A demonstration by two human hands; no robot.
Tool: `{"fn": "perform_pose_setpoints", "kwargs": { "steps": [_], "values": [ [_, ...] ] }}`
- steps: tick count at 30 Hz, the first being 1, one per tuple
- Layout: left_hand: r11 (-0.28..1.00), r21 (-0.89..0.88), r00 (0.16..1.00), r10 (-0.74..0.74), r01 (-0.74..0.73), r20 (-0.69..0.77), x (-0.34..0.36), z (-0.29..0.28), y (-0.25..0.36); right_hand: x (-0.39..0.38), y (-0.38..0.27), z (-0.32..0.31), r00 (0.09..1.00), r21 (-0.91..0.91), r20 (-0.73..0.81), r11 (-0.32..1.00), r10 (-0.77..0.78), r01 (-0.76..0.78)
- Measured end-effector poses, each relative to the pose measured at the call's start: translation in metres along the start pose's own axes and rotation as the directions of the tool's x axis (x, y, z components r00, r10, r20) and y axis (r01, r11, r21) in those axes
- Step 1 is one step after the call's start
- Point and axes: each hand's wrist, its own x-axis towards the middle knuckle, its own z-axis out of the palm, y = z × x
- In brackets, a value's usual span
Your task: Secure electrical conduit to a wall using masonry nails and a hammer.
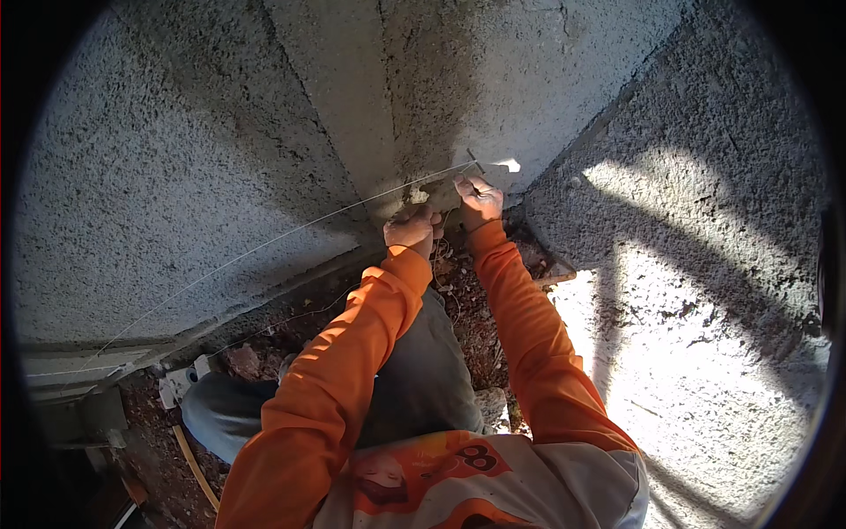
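Observation:
A nail (476,161) sticks out of the rough concrete wall near the corner. From it a thin pale string (352,206) runs taut down to the left along the wall. My right hand (480,201) is closed in a pinch just below the nail; whatever is between its fingertips is too small to make out. Beside it, slightly lower and to the left, my left hand (412,229) is closed with its fingers curled, and their contents are hidden. The string passes above my left hand.
Another rough wall (687,220) meets this one at the right, with bright sun patches. Reddish soil and rubble lie below my hands, with a wooden piece (555,278) at the right. A white block (179,384) and a curved wooden strip (196,467) lie at the left.

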Motion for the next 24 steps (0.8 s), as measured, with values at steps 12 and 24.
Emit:
{"fn": "perform_pose_setpoints", "kwargs": {
  "steps": [12,24],
  "values": [
    [0.983,-0.176,0.958,-0.003,0.056,0.286,0.016,-0.012,-0.027,0.023,0.006,-0.025,0.950,0.261,0.244,0.930,0.195,-0.258],
    [0.962,-0.238,0.859,0.233,-0.135,0.455,0.082,0.070,-0.006,-0.032,-0.040,-0.030,0.675,0.715,0.453,0.215,0.582,-0.665]
  ]
}}
